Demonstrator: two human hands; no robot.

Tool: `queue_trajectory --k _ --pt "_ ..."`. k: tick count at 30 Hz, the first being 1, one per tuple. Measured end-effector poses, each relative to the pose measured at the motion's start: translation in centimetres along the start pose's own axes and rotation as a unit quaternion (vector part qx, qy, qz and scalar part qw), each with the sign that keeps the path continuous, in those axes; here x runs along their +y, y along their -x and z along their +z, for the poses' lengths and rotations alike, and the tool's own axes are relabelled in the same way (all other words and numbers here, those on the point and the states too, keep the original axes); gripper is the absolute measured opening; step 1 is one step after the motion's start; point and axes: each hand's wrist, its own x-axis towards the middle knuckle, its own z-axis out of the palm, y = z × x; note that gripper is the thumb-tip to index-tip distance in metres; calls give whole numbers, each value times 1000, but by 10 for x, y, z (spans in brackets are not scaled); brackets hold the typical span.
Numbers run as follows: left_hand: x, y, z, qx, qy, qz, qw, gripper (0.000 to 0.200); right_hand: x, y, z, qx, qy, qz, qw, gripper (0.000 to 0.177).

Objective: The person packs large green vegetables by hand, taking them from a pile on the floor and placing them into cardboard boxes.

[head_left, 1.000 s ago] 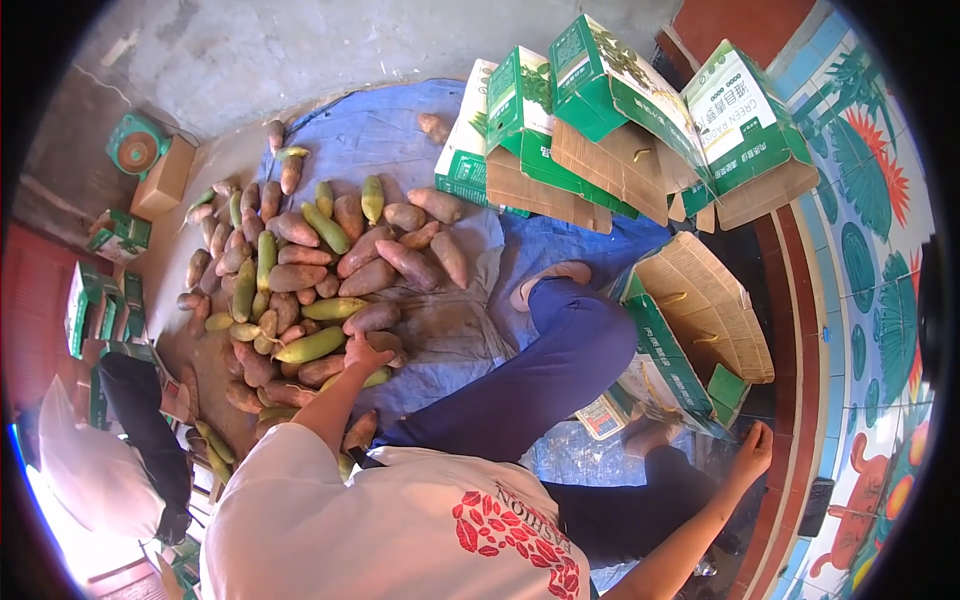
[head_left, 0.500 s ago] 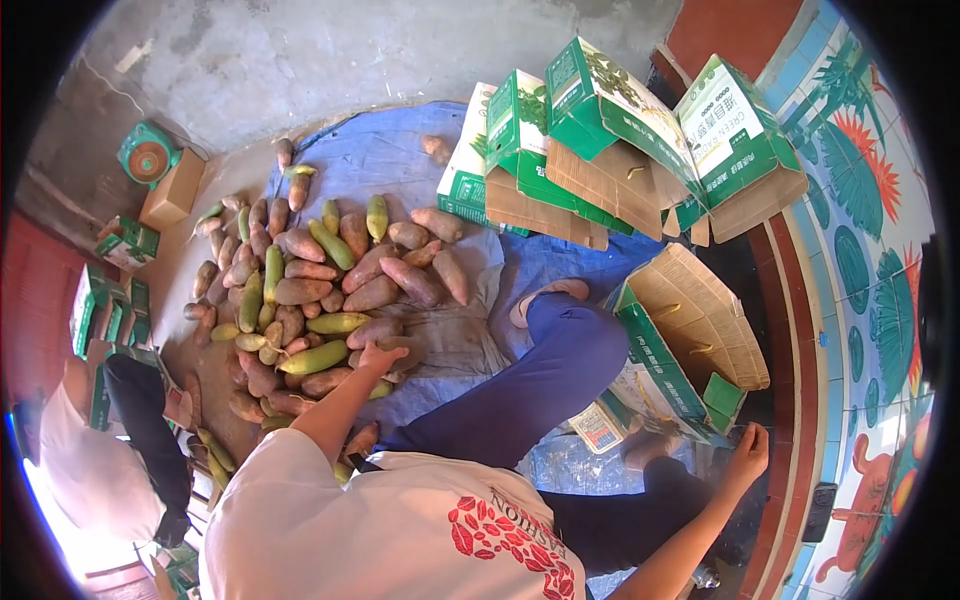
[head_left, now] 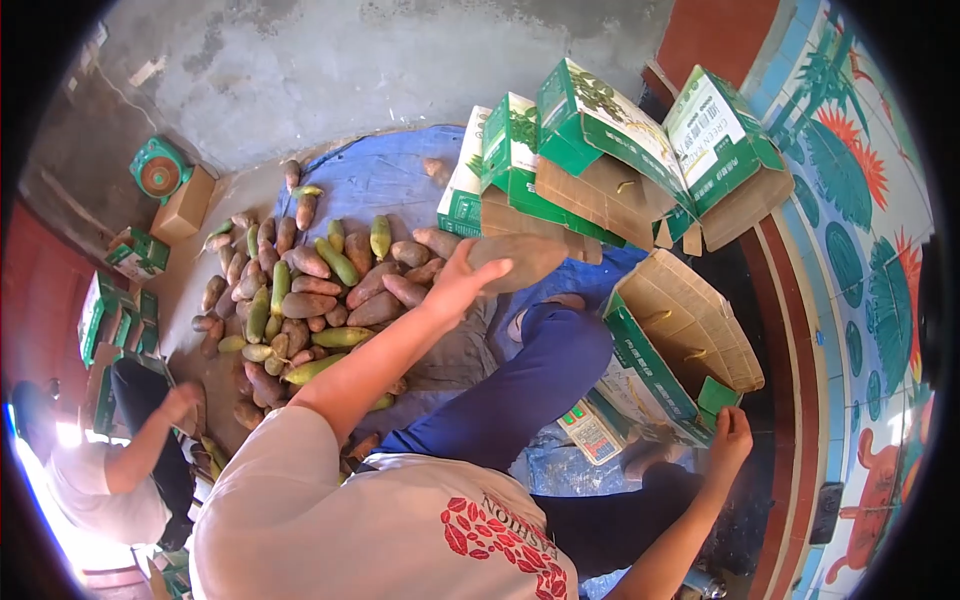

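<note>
My left hand point(head_left: 465, 285) is closed around a large muddy brown radish point(head_left: 528, 262), lifted above the blue sheet; motion blurs it slightly. Under that arm spreads a pile of radishes point(head_left: 300, 305), some reddish brown with dirt and some green. On the other side, my right hand point(head_left: 735, 432) has its fingers pinched at the near corner of an open green-and-white cardboard box point(head_left: 650, 365), beside a small green flap point(head_left: 716, 398). The box lies tilted with its brown inside showing. A scale with a keypad point(head_left: 592, 432) stands between my leg and the box.
Several green cartons point(head_left: 610, 130) with open flaps stand at the back right. A blue sheet point(head_left: 385, 165) covers the floor. At the left edge sits another person point(head_left: 110, 470), near more boxes point(head_left: 105, 315). A tiled wall point(head_left: 870, 300) borders the right side.
My left hand has lifted a radish from the pile and carried it right and away from me. My right hand has moved slightly left to the box corner. The other person's arm has risen.
</note>
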Motion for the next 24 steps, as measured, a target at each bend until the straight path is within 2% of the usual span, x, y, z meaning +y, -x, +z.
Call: queue_trajectory --k 1,4,5,6,8,14,17,20,24 --pt "9 -1 13 -25 -1 21 999 100 -6 1 0 -8 1 -30 999 13" --pt "23 -3 53 -13 -20 28 999 98 -27 7 -3 -63 -24 -38 997 13" --pt "27 -3 64 -56 0 39 998 98 -34 9 -5 -76 -15 -53 996 13" --pt "32 -1 78 -45 -14 42 998 92 -35 11 -4 -87 -19 -76 993 12" --pt "44 2 98 -146 -10 73 987 92 -38 15 -7 -105 -39 -73 991 10" --pt "29 -12 155 -218 -139 148 955 77 -38 19 -13 -155 -64 -46 985 9" --pt "18 -19 183 -224 -256 215 915 80 -41 18 -14 -161 -65 -44 984 8" --pt "13 -18 205 -215 -409 308 832 81 -44 17 -15 -158 -66 -44 984 8" --pt "6 -19 231 -277 -520 332 737 74 -45 15 -15 -155 -54 -51 985 9"
